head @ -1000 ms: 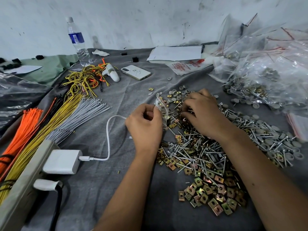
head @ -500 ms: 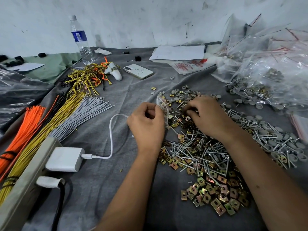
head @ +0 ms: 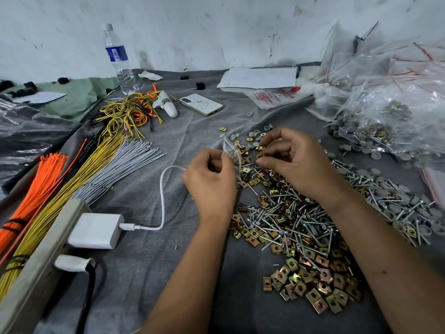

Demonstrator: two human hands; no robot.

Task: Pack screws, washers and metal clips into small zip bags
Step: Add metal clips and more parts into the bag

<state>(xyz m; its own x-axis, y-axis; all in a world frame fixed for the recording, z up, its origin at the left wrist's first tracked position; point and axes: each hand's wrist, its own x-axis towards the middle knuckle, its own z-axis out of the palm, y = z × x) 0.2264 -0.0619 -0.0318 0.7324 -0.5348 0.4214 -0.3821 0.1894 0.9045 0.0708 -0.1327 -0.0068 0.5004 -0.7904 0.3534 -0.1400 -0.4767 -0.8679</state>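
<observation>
My left hand pinches a small clear zip bag upright just above the grey cloth, its mouth turned toward my right hand. My right hand hovers beside the bag with curled fingers and pinches a small brass-coloured metal clip at its fingertips. Below both hands lies a heap of silver screws. Square metal clips spread toward the front. Grey round washers lie scattered on the right and behind the bag.
Bundles of orange, yellow and grey wires lie at the left by a power strip with a white charger. A phone, water bottle and papers sit at the back. Filled plastic bags pile up at right.
My right hand has lifted off the heap with a clip and come up beside the bag's mouth. My left hand keeps its hold on the bag.
</observation>
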